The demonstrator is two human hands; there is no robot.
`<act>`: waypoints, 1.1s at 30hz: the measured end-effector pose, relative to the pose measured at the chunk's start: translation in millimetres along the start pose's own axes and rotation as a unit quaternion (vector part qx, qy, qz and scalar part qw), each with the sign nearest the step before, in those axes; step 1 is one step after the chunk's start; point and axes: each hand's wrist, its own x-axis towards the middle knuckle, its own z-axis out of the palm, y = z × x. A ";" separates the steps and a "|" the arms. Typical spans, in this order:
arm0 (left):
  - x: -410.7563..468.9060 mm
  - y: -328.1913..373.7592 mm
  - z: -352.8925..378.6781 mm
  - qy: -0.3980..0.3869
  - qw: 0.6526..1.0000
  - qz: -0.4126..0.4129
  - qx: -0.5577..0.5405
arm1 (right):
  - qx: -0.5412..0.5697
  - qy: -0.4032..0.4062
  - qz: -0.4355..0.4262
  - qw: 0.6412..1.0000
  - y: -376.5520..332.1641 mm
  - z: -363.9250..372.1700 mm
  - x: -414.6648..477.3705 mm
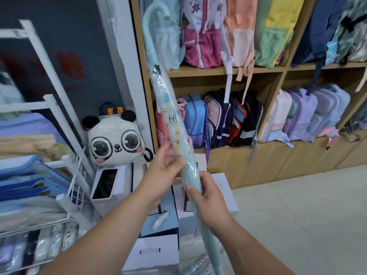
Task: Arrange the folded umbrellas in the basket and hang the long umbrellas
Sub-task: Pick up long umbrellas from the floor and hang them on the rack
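A long mint-green umbrella (170, 116) in a clear plastic sleeve stands nearly upright in front of me, its hooked handle (154, 18) at the top against the wooden shelf. My left hand (160, 171) grips its lower middle from the left. My right hand (206, 197) holds it just below, from the right. The umbrella's lower end runs down past my right wrist to the frame's bottom edge. At the lower left, a white wire basket (39, 245) holds several folded umbrellas in plastic wraps.
A wooden shelf unit (218, 70) filled with backpacks stands ahead. A panda plush bag (115, 139) sits on white boxes (155, 253) stacked below my arms. A white metal rack (53, 108) with folded fabrics stands on the left. Pale tiled floor (307, 215) lies on the right.
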 end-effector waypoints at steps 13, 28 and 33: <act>-22.5 5.6 -53.6 0.182 0.983 -0.037 -0.004 | 0.037 -0.113 -0.055 0.991 -7.7 61.0 28.8; 9.5 71.8 -208.2 0.152 0.983 0.105 0.022 | 0.067 -0.141 -0.096 0.983 -85.6 194.5 73.5; 12.1 83.9 -294.1 0.110 0.986 0.122 0.012 | 0.108 -0.115 -0.127 0.979 -131.9 294.5 91.3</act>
